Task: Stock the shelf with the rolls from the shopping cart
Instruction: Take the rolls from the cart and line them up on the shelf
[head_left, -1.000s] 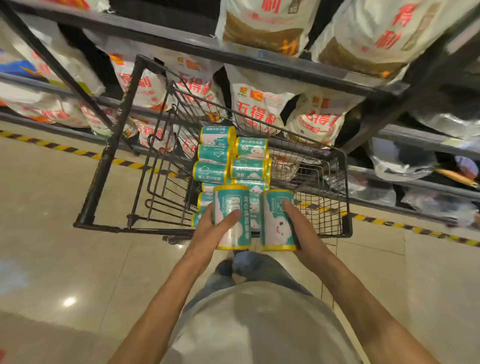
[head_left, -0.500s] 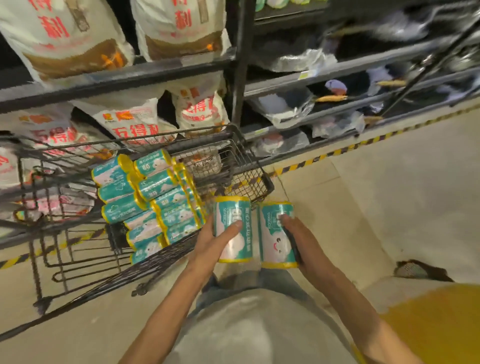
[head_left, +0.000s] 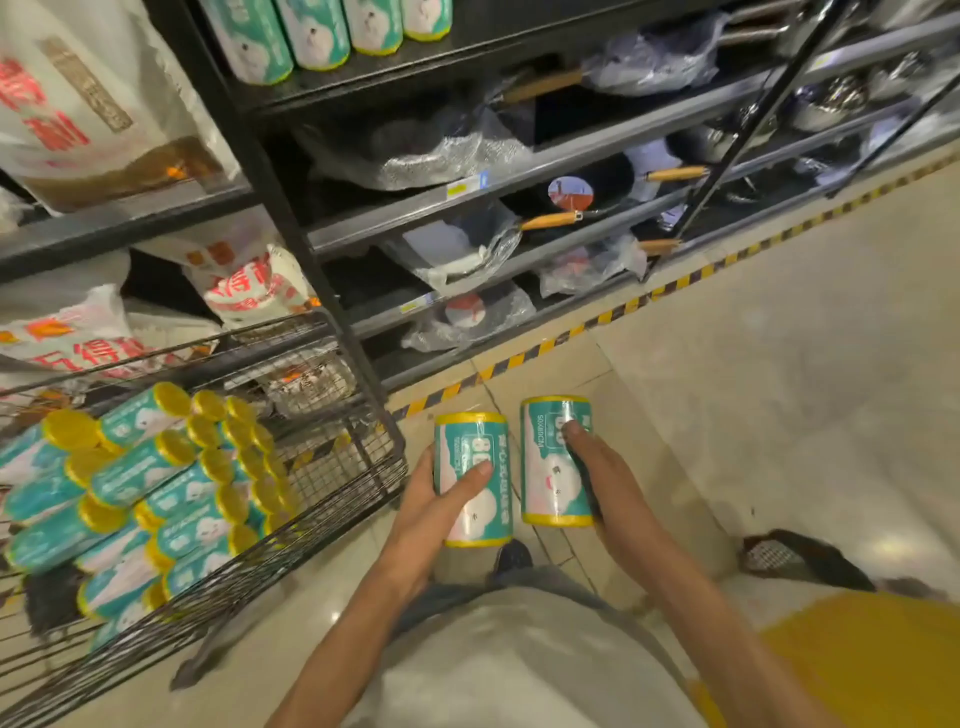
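The shelf (head_left: 467, 78) at twelve o'clock already carries rolls; the shopping cart (head_left: 332, 467) at nine holds many; left hand (head_left: 431, 512) and right hand (head_left: 597, 478) each wrap one upright roll (head_left: 475, 499) mid-body; likely light, slick-wrapped, slightly squashable.

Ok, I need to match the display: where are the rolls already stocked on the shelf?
In the head view, the stocked rolls stand upright at top centre-left, on the top shelf above the wrapped pans.

Two bare forearms are reaching forward at waist height. The left hand (head_left: 431, 499) is gripping one upright roll (head_left: 475, 480); the right hand (head_left: 597, 467) is gripping another roll (head_left: 550, 467) just beside it.
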